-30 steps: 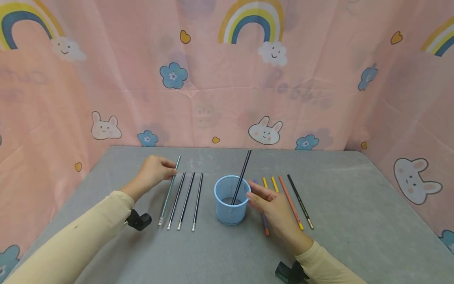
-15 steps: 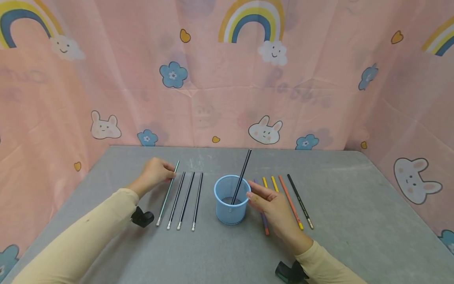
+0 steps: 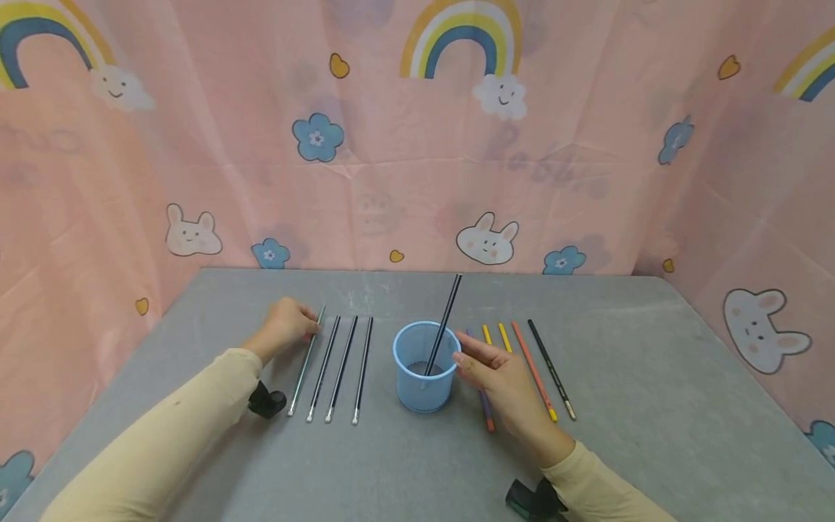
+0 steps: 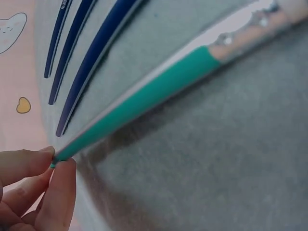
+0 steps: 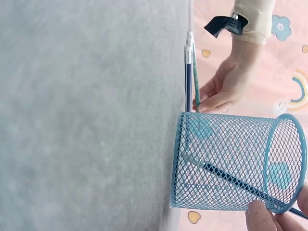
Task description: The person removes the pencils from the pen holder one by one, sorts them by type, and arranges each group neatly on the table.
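Note:
My left hand (image 3: 285, 328) pinches the far end of a green pencil (image 4: 144, 101) between thumb and fingertips. The pencil slants along the left of the table, its eraser end nearest me. Beside it on the right, three dark blue pencils (image 3: 341, 370) lie in a row. At the middle stands a light blue mesh pen cup (image 3: 424, 391), upright, with dark pencils (image 3: 446, 319) leaning in it, their tops above the rim. My right hand (image 3: 505, 384) holds the cup at the right side of its rim. In the right wrist view, fingertips (image 5: 260, 216) touch the mesh near the rim.
Right of the cup lie a purple pencil (image 3: 487, 412), two yellow pencils, an orange pencil (image 3: 531, 366) and a black pencil (image 3: 551, 367), partly behind my right hand. A pink patterned cloth (image 3: 404, 174) hangs behind the grey table (image 3: 652, 406).
My left hand has come down and slightly nearer with the green pencil, which now lies lower and almost in line with the dark blue ones. The right hand and cup have stayed put.

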The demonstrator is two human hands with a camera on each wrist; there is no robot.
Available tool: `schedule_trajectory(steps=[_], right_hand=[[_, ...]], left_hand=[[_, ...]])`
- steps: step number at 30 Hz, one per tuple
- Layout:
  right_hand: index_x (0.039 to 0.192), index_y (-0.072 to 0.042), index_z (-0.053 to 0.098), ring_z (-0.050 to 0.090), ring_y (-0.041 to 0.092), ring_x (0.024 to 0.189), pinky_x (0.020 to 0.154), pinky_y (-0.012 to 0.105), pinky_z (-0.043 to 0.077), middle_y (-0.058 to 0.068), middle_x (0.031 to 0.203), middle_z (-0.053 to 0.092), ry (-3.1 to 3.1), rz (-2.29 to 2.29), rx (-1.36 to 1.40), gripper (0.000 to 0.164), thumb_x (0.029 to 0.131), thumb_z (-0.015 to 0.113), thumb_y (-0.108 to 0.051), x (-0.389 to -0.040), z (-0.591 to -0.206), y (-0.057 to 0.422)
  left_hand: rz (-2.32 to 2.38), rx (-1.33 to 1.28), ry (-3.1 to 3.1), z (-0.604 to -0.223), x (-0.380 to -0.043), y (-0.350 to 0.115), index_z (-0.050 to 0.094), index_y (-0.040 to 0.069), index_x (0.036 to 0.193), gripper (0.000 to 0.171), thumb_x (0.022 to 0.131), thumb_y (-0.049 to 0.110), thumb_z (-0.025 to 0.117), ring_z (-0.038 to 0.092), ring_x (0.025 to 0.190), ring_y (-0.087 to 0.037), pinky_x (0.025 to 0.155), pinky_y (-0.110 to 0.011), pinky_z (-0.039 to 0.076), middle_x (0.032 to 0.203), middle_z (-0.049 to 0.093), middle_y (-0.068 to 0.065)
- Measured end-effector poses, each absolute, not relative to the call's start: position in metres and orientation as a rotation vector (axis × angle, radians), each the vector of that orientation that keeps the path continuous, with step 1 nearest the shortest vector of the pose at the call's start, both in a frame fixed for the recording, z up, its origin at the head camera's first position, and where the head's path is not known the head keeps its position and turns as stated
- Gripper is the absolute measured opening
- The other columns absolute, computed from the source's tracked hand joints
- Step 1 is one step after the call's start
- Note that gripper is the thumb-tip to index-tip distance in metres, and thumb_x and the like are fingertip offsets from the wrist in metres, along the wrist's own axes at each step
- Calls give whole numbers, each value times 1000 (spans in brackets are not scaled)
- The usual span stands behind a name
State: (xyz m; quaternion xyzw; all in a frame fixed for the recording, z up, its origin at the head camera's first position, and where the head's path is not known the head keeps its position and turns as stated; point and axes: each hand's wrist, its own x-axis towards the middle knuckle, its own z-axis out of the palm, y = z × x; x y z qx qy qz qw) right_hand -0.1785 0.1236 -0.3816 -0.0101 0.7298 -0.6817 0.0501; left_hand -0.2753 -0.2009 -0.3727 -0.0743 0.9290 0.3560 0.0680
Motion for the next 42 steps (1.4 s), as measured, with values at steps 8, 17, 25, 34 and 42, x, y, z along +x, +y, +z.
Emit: schedule_trajectory(steps=[8,17,25,34,42], right_hand=[[140,-4,56,59,25,127,95,28,57,16,143,57,2220,-2075,-32,46,96,66,-13,-178,-381,124],[139,-3,57,61,23,124,97,31,56,16,142,58,2225,-2072,-50,45,96,65,-12,-179,-382,124],[139,-4,57,62,21,122,96,29,57,16,142,58,2226,-2067,-40,45,96,66,-13,-179,-382,124],[140,-4,56,61,23,125,96,29,56,16,143,57,2231,-2062,-47,45,96,65,-14,-178,-381,126],[139,-5,57,59,26,127,97,30,56,15,143,57,2232,-2062,-52,45,96,65,-15,-178,-381,125]], left_hand=[[1008,-183,2820,-378,-276,-197,72,-9,99,17,87,2,70,62,65,-12,57,-21,52,89,73,-18],[998,-113,2892,-379,-274,-199,69,-4,66,18,84,-1,65,47,51,-14,49,-21,38,52,55,-2],[917,-84,3004,-378,-275,-193,41,10,46,41,82,-4,57,34,43,-12,42,-21,30,43,37,3],[971,43,3118,-338,-262,-145,72,-3,110,23,95,8,59,69,86,-29,69,-36,59,110,73,-21],[1204,240,3083,-319,-239,-99,75,1,107,18,93,9,68,72,96,-26,77,-35,62,104,76,-14]])
